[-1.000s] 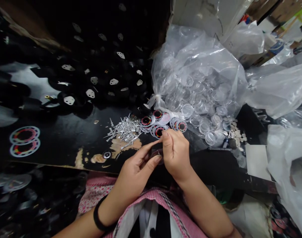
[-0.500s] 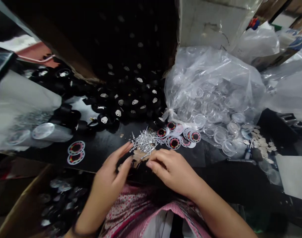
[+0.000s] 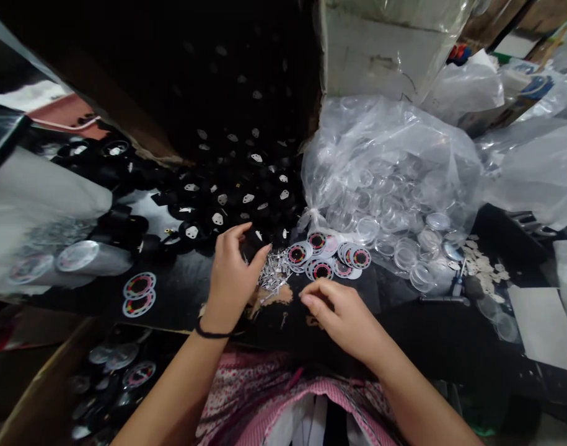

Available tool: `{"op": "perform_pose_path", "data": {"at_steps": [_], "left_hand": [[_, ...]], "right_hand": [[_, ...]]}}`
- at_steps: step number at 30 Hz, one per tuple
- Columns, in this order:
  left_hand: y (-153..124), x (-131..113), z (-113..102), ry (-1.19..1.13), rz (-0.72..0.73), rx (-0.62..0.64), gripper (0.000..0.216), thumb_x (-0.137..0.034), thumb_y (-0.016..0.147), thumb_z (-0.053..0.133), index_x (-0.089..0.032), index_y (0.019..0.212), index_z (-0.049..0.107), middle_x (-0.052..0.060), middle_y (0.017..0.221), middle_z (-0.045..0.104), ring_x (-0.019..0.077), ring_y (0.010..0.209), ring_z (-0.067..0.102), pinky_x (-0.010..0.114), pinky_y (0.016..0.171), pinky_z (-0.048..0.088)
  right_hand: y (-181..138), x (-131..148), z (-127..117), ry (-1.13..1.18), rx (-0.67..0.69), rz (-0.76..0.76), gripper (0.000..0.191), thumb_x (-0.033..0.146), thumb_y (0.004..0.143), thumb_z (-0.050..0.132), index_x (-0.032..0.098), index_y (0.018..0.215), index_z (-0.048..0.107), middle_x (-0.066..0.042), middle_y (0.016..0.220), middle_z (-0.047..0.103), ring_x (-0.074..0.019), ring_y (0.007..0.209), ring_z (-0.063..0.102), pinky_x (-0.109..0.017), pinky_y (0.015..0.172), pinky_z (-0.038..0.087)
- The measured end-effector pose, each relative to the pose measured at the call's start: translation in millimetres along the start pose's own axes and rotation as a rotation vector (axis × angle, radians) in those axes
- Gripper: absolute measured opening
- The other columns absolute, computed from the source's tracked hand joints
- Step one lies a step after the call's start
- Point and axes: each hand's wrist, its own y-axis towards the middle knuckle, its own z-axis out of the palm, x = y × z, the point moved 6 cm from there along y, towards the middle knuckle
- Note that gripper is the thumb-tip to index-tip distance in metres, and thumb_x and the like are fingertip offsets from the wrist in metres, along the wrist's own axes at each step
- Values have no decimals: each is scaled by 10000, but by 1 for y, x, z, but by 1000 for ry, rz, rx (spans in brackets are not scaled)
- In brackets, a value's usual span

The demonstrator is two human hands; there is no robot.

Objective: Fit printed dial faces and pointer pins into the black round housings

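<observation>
My left hand [image 3: 234,272] grips a black round casing [image 3: 253,243], with thumb and fingers on its two sides. A pile of small silver pins [image 3: 274,271] lies just right of that hand, on a torn brown scrap [image 3: 278,294]. My right hand [image 3: 341,306] hovers low over the black table, thumb and fingertips closed together; whatever they pinch, if anything, is hidden. Between and beyond the hands are several printed dial discs [image 3: 322,270], overlapping one another. Several more black casings [image 3: 218,220] with pale metal plates are heaped behind my left hand.
A clear plastic bag [image 3: 395,130] of transparent round covers stands at the back right. Flat metal pieces [image 3: 481,266] and a screwdriver [image 3: 458,282] lie further right. Two dial discs [image 3: 139,294] and wrapped cylinders [image 3: 85,257] are on the left. An open box [image 3: 46,378] sits below the table edge.
My left hand has moved up from beside the pins to the heap and taken hold of a black casing. My right hand has shifted slightly right, away from the pin pile.
</observation>
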Motion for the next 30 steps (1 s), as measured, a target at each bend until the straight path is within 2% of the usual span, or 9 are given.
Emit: {"op": "perform_pose_path", "data": {"at_steps": [3,7,11,13,16,18,22,25,30], "left_hand": [[-34,-7,1,-350,-116,155,534,-339,824,748,-249,1310,547,110,1300,604,276,1189,614,426,1038,493],[-94,-21,24,-752,-407,476,506,-289,802,794,-328,1282,640,41,1423,601,255,1351,525,339,1110,440],[-124,-14,43,-1119,-884,492,396,-384,777,817,-297,1155,736,54,1310,702,262,1135,693,319,878,607],[-126,-10,45,-1178,-1037,453,347,-377,749,843,-264,1068,765,59,1188,760,240,979,750,302,800,630],[-117,-10,38,-1205,-1066,376,411,-339,714,876,-239,1094,753,78,1143,778,226,940,761,280,824,623],[-112,-11,34,-1219,-1043,333,477,-354,715,875,-236,1154,728,95,1165,772,229,959,758,285,844,620],[-109,-14,33,-1260,-1013,326,468,-409,818,780,-228,1238,682,124,1194,760,217,968,750,282,826,622],[-110,-15,34,-1296,-1025,346,408,-384,863,736,-230,1236,676,120,1171,768,211,954,751,281,806,624],[-105,-28,37,-1384,-1037,360,348,-367,882,710,-220,1197,694,113,1187,760,231,1002,740,302,820,624]], "right_hand": [[5,-12,5,296,19,70,299,436,938,542,200,1111,602,20,783,606,-117,640,555,-260,630,434],[2,-29,9,500,-1,185,313,493,862,624,197,944,570,49,708,563,-87,561,486,-224,543,386],[0,-28,-2,328,-69,182,295,472,833,692,198,911,617,33,732,589,-116,637,545,-251,619,445],[5,-22,-13,68,-118,126,280,462,863,681,198,955,653,-8,806,634,-167,739,605,-317,721,490],[16,-13,-31,-497,-291,37,312,348,837,740,187,1090,654,-105,1058,653,-285,999,618,-465,915,461],[22,-14,-35,-678,-331,25,305,270,827,737,171,1096,635,-137,1122,636,-321,1066,595,-500,947,437],[23,-27,-43,-406,-384,96,102,244,843,662,202,903,591,-35,872,651,-212,807,609,-353,769,467],[19,-36,-49,-104,-392,119,147,330,821,664,216,811,571,30,711,591,-152,646,537,-283,640,422],[12,-31,-57,-23,-414,26,220,408,870,617,207,793,662,15,716,595,-151,694,550,-281,686,433]]}}
